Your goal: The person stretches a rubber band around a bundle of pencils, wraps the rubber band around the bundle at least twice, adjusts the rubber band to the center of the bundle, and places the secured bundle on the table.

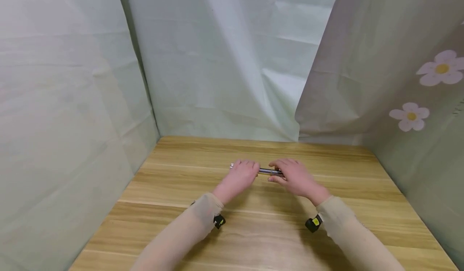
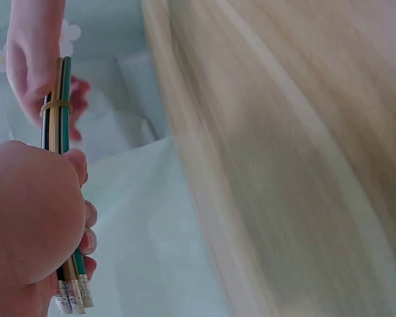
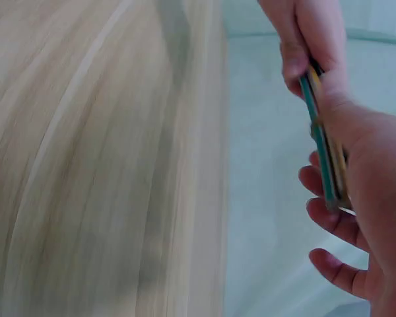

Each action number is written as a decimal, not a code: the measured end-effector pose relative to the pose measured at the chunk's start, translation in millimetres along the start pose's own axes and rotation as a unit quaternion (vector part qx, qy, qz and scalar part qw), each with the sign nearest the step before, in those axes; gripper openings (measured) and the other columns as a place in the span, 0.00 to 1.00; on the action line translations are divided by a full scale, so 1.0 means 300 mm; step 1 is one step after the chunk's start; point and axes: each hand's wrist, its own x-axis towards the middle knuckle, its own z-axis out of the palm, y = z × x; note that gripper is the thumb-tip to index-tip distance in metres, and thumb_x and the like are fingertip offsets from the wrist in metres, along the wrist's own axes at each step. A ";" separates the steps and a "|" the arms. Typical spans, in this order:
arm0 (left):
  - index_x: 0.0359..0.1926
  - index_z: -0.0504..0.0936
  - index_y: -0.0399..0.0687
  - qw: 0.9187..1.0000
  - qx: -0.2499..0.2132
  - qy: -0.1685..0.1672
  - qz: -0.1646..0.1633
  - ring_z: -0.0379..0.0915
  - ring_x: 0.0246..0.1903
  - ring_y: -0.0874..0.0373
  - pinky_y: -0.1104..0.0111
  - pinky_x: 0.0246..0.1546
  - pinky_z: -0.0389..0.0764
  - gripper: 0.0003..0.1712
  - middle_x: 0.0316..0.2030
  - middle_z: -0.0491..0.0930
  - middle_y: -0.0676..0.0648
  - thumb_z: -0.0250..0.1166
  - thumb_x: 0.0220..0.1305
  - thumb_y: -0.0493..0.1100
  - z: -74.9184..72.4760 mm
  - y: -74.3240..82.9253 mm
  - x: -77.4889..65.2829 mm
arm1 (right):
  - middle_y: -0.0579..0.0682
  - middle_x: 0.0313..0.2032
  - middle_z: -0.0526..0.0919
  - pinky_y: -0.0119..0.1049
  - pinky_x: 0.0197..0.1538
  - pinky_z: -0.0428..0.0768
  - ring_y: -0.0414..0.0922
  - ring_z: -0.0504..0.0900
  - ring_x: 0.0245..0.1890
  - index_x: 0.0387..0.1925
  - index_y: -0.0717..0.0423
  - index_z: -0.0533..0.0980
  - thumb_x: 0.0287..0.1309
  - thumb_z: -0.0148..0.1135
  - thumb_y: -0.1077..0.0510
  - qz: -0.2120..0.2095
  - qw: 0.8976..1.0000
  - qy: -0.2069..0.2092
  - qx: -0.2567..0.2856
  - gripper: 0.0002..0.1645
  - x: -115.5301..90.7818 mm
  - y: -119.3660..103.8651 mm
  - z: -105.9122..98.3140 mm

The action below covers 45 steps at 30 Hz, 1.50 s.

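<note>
A bundle of pencils (image 1: 266, 171), dark, yellow and green, is held level over the table. My left hand (image 1: 239, 176) grips it with curled fingers near the end with the white erasers (image 2: 72, 297). A tan rubber band (image 2: 56, 104) circles the bundle toward its other end. Around that other end is my right hand (image 1: 295, 177), its thumb and forefinger apart. In the right wrist view its fingers (image 3: 340, 221) are spread and loosely bent beside the pencils, not closed on them.
Under both hands lies a wood-grain table (image 1: 261, 238). Pale cloth walls (image 1: 217, 81) rise behind it and on both sides, the right one printed with white flowers (image 1: 411, 116). Each wrist wears a small black camera (image 1: 313, 223).
</note>
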 end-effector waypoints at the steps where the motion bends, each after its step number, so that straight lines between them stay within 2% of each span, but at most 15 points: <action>1: 0.49 0.77 0.47 1.000 -0.009 0.000 -0.006 0.80 0.37 0.57 0.65 0.36 0.74 0.05 0.39 0.84 0.51 0.61 0.81 0.44 -0.001 -0.006 -0.001 | 0.48 0.50 0.86 0.59 0.57 0.78 0.51 0.83 0.52 0.58 0.52 0.82 0.70 0.69 0.40 0.001 1.000 0.005 -0.004 0.25 -0.004 0.006 -0.004; 6: 0.49 0.76 0.46 0.998 -0.068 -0.001 -0.019 0.80 0.39 0.55 0.63 0.38 0.75 0.10 0.40 0.83 0.49 0.63 0.80 0.47 -0.011 -0.028 0.001 | 0.48 0.47 0.89 0.58 0.52 0.81 0.52 0.85 0.48 0.51 0.52 0.86 0.71 0.71 0.45 -0.007 0.999 0.036 -0.017 0.18 -0.016 0.020 -0.017; 9: 0.50 0.76 0.47 0.995 -0.094 -0.004 -0.028 0.81 0.42 0.54 0.62 0.40 0.75 0.11 0.41 0.83 0.49 0.63 0.80 0.48 -0.009 -0.036 0.001 | 0.50 0.48 0.89 0.59 0.54 0.80 0.53 0.85 0.49 0.51 0.52 0.86 0.71 0.70 0.45 0.001 0.999 0.040 -0.015 0.18 -0.020 0.027 -0.027; 14: 0.47 0.76 0.49 0.996 -0.077 0.005 -0.035 0.79 0.39 0.55 0.63 0.36 0.73 0.10 0.39 0.82 0.50 0.63 0.81 0.49 0.007 -0.051 -0.002 | 0.49 0.47 0.89 0.59 0.54 0.78 0.53 0.83 0.49 0.51 0.52 0.84 0.72 0.69 0.46 0.006 0.999 0.043 -0.030 0.16 -0.017 0.033 -0.036; 19: 0.44 0.75 0.49 0.997 -0.066 0.027 -0.028 0.78 0.34 0.56 0.65 0.32 0.72 0.10 0.35 0.81 0.51 0.63 0.80 0.49 0.001 -0.048 0.006 | 0.48 0.44 0.86 0.57 0.50 0.78 0.52 0.81 0.46 0.49 0.53 0.79 0.76 0.64 0.47 -0.036 0.992 0.055 -0.105 0.14 -0.004 0.014 -0.034; 23: 0.44 0.76 0.48 0.999 -0.036 0.030 -0.008 0.77 0.32 0.57 0.66 0.30 0.73 0.12 0.34 0.81 0.51 0.62 0.81 0.50 -0.007 -0.037 0.010 | 0.46 0.42 0.84 0.55 0.49 0.78 0.52 0.81 0.46 0.47 0.52 0.79 0.75 0.65 0.47 -0.069 0.985 0.059 -0.147 0.13 0.004 -0.006 -0.021; 26: 0.46 0.77 0.47 0.999 -0.028 0.027 0.005 0.76 0.32 0.58 0.67 0.30 0.74 0.12 0.34 0.81 0.51 0.61 0.81 0.51 -0.007 -0.030 0.009 | 0.46 0.44 0.84 0.58 0.53 0.78 0.52 0.82 0.49 0.50 0.52 0.80 0.76 0.65 0.45 -0.077 0.987 0.040 -0.136 0.16 0.008 -0.013 -0.011; 30: 0.46 0.77 0.48 0.998 -0.057 0.018 -0.005 0.78 0.34 0.57 0.66 0.32 0.74 0.10 0.36 0.82 0.51 0.64 0.80 0.49 -0.005 -0.033 0.006 | 0.49 0.52 0.87 0.61 0.59 0.75 0.53 0.81 0.54 0.56 0.51 0.82 0.72 0.67 0.40 -0.025 0.995 0.035 -0.090 0.23 0.000 0.000 -0.015; 33: 0.45 0.76 0.48 0.998 -0.065 0.017 -0.012 0.79 0.36 0.57 0.66 0.32 0.74 0.10 0.37 0.82 0.50 0.64 0.80 0.49 -0.004 -0.039 0.004 | 0.49 0.51 0.88 0.62 0.61 0.74 0.54 0.81 0.55 0.55 0.51 0.84 0.70 0.70 0.40 -0.004 0.996 0.046 -0.080 0.23 -0.007 0.013 -0.030; 39: 0.45 0.76 0.48 0.998 -0.039 0.042 0.008 0.77 0.33 0.58 0.67 0.30 0.71 0.11 0.35 0.82 0.51 0.64 0.80 0.50 0.001 -0.039 0.002 | 0.45 0.41 0.83 0.57 0.53 0.77 0.52 0.81 0.49 0.46 0.51 0.81 0.76 0.64 0.44 -0.076 0.989 0.033 -0.119 0.16 -0.002 0.008 -0.030; 45: 0.46 0.77 0.49 0.999 -0.008 0.031 0.019 0.75 0.32 0.59 0.67 0.30 0.73 0.11 0.35 0.82 0.52 0.62 0.81 0.51 0.010 -0.022 -0.003 | 0.45 0.40 0.81 0.56 0.53 0.78 0.51 0.81 0.48 0.44 0.51 0.79 0.76 0.65 0.45 -0.084 0.988 0.024 -0.126 0.13 -0.001 -0.010 -0.001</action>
